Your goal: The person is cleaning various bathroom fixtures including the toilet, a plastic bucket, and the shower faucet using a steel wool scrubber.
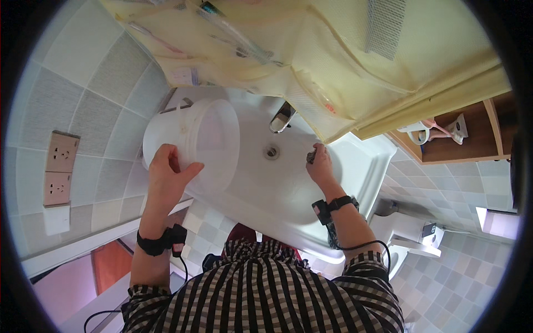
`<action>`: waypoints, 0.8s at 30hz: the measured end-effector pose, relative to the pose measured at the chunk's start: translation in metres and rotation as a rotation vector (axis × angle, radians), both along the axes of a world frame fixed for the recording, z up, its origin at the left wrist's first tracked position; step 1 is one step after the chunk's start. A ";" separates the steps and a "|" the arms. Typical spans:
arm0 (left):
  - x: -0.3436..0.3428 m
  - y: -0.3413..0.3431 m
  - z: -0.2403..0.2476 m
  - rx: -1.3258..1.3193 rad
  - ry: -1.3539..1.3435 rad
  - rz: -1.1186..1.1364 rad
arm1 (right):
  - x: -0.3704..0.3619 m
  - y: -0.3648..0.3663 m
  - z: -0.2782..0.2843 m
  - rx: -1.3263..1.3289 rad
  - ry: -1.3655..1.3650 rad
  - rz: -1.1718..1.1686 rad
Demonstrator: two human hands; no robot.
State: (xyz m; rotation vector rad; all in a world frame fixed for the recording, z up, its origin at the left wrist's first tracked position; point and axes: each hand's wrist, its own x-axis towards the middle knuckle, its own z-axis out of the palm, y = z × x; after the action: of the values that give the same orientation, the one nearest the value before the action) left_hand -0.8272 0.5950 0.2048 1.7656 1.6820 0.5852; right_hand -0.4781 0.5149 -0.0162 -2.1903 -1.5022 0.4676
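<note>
A white translucent plastic bucket [217, 150] lies tilted in the left part of the white sink [266, 194], its mouth turned to the right. My left hand [169, 175] is closed on the bucket near its rim, thumb pointing right; some of its fingertips are hidden. Over the right side of the basin, my right hand [322, 165] pinches a small dark grey, crumpled thing [311, 157], whose kind I cannot make out. It is apart from the bucket. Between them is the round drain [271, 152], with a chrome faucet [282, 117] behind it.
A yellow hanging organizer [311, 50] with mesh pockets droops over the sink's back. Wall sockets [61, 169] are at the left. An open wooden shelf [461, 139] and a white toilet [400, 236] stand at the right. Cables run from black bands on both wrists.
</note>
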 end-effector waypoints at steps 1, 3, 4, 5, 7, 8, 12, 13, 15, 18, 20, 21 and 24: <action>-0.002 -0.001 0.000 -0.002 0.000 0.005 | -0.002 0.003 0.006 -0.050 0.108 -0.032; -0.007 -0.002 -0.001 -0.042 0.009 0.021 | -0.014 0.001 0.016 -0.194 0.178 -0.029; -0.009 -0.002 -0.005 -0.043 0.004 0.023 | -0.017 0.001 0.022 -0.334 0.242 -0.034; -0.013 -0.003 -0.011 -0.053 -0.072 0.033 | -0.016 0.002 0.021 -0.336 0.237 -0.031; -0.018 -0.002 -0.016 -0.069 -0.149 0.047 | -0.012 0.003 0.020 -0.104 0.167 0.003; -0.020 -0.002 -0.016 -0.058 -0.141 0.050 | -0.008 0.005 0.020 -0.111 0.166 0.006; -0.023 -0.001 -0.014 -0.027 -0.099 0.026 | 0.037 0.032 0.006 0.359 -0.097 -0.117; -0.024 -0.001 -0.015 -0.031 -0.090 0.033 | 0.046 0.045 0.006 0.355 -0.087 -0.113; -0.026 -0.002 -0.017 -0.035 -0.063 0.016 | 0.055 0.069 0.008 0.190 0.350 -0.352; -0.015 -0.002 -0.006 -0.059 -0.045 0.035 | 0.056 0.080 -0.014 0.172 0.168 -0.168; -0.013 -0.001 -0.005 -0.071 -0.083 0.041 | 0.047 0.092 -0.030 0.157 -0.002 0.028; -0.012 -0.001 -0.006 -0.086 -0.128 0.052 | 0.040 0.089 -0.034 0.154 -0.032 0.076; -0.018 0.000 -0.012 -0.081 -0.133 0.081 | -0.011 0.054 -0.021 0.094 0.260 -0.007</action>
State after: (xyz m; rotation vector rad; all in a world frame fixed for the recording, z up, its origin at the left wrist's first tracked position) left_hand -0.8455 0.5947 0.1926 1.5725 1.6680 0.6467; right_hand -0.4887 0.5692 -0.0371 -1.9765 -1.3485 0.6386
